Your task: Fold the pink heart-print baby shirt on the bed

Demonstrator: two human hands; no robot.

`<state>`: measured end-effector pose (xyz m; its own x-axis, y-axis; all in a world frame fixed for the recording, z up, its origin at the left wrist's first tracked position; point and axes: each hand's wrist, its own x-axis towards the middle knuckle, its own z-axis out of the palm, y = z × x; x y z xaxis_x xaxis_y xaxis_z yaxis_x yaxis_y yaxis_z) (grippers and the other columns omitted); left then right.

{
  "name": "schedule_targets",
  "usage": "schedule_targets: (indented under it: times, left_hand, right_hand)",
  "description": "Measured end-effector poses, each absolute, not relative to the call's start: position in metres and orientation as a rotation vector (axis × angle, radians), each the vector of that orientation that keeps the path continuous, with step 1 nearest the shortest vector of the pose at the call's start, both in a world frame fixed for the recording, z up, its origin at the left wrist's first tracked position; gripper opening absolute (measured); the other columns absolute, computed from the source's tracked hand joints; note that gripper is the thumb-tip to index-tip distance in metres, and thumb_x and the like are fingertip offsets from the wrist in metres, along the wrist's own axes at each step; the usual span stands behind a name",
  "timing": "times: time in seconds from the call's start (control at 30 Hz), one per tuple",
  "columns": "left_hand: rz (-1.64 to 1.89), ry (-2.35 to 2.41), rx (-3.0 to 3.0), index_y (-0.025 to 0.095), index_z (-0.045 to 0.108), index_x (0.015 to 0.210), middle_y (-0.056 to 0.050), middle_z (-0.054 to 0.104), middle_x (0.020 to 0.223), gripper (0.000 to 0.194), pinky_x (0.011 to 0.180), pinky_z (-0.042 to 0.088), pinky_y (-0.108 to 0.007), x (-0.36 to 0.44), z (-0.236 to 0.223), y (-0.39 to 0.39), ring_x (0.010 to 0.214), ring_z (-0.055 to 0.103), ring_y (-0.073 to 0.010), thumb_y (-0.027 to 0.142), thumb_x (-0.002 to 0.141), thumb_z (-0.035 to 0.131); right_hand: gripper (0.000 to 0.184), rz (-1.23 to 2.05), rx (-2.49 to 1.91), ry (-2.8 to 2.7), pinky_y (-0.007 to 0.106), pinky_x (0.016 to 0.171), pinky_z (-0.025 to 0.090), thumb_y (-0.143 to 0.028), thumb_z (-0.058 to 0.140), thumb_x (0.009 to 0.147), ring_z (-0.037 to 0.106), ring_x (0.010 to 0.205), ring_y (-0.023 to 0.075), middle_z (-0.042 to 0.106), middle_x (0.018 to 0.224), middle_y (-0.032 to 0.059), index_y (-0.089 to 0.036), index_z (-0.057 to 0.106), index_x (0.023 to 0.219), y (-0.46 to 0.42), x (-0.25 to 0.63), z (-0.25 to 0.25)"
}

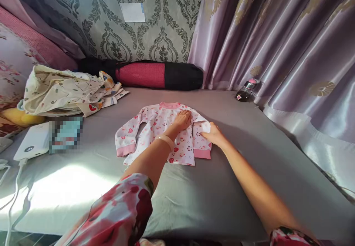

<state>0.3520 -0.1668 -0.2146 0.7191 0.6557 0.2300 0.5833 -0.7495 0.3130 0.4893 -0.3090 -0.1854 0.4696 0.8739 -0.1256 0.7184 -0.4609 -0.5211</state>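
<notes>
A small long-sleeved shirt, white with pink and red prints and pink collar and cuffs, lies spread out on the grey bed sheet. My left hand rests flat on its upper chest near the shoulder, fingers stretched out; a pale bangle circles that wrist. At the shirt's right side, my right hand grips the edge of the sleeve, thumb over the cloth and fingers at the outer side. That sleeve hangs down alongside the body, while the other sleeve angles outward to the left.
Crumpled printed clothes lie at left, beside a white power bank with a cable and a blurred-out flat object. A black and red roll lies along the wall. A bottle stands near the curtain.
</notes>
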Motion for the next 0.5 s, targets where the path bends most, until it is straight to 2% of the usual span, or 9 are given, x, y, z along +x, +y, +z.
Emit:
schedule_targets:
  times: [0.13, 0.23, 0.33, 0.4, 0.5]
  left_hand:
    - [0.438, 1.019, 2.708, 0.016, 0.051, 0.134, -0.011, 0.050, 0.148, 0.040, 0.118, 0.028, -0.040, 0.351, -0.215, -0.168, 0.138, 0.043, -0.0222, 0.030, 0.102, 0.033]
    - [0.374, 1.018, 2.718, 0.017, 0.045, 0.142, -0.010, 0.044, 0.153, 0.045, 0.120, 0.025, -0.042, 0.350, -0.214, -0.169, 0.143, 0.037, -0.0218, 0.032, 0.103, 0.028]
    - [0.333, 1.032, 2.714, 0.020, 0.041, 0.147, -0.008, 0.040, 0.156, 0.048, 0.120, 0.023, -0.044, 0.350, -0.213, -0.171, 0.145, 0.034, -0.0219, 0.035, 0.104, 0.025]
    - [0.315, 1.043, 2.714, 0.023, 0.041, 0.147, -0.007, 0.039, 0.157, 0.049, 0.121, 0.021, -0.045, 0.350, -0.212, -0.172, 0.146, 0.032, -0.0221, 0.036, 0.104, 0.024]
    - [0.293, 1.045, 2.717, 0.024, 0.041, 0.147, -0.007, 0.037, 0.158, 0.049, 0.121, 0.020, -0.044, 0.350, -0.212, -0.173, 0.147, 0.031, -0.0229, 0.038, 0.103, 0.025]
  right_hand:
    - [0.033, 0.477, -2.313, -1.536, 0.024, 0.067, 0.042, -0.012, 0.061, 0.079, 0.060, 0.085, 0.0180, 0.065, 0.101, 0.0068, -0.016, 0.059, 0.112, -0.306, 0.496, -0.167]
    - [0.037, -0.059, -2.360, -1.679, 0.029, 0.073, 0.040, -0.008, 0.047, 0.088, 0.057, 0.094, 0.0220, 0.060, 0.113, 0.0113, -0.020, 0.061, 0.120, -0.308, 0.501, -0.144]
    - [0.037, -0.525, -2.327, -1.850, 0.036, 0.080, 0.038, -0.011, 0.035, 0.095, 0.052, 0.099, 0.0268, 0.058, 0.114, 0.0151, -0.020, 0.064, 0.118, -0.316, 0.499, -0.129]
    - [0.038, -0.532, -2.287, -2.046, 0.038, 0.084, 0.037, -0.009, 0.036, 0.094, 0.051, 0.101, 0.0277, 0.059, 0.114, 0.0157, -0.020, 0.065, 0.116, -0.324, 0.497, -0.129]
    - [0.047, -0.158, -2.251, -2.272, 0.038, 0.091, 0.039, 0.000, 0.044, 0.081, 0.051, 0.111, 0.0269, 0.061, 0.121, 0.0130, -0.022, 0.066, 0.117, -0.335, 0.504, -0.142]
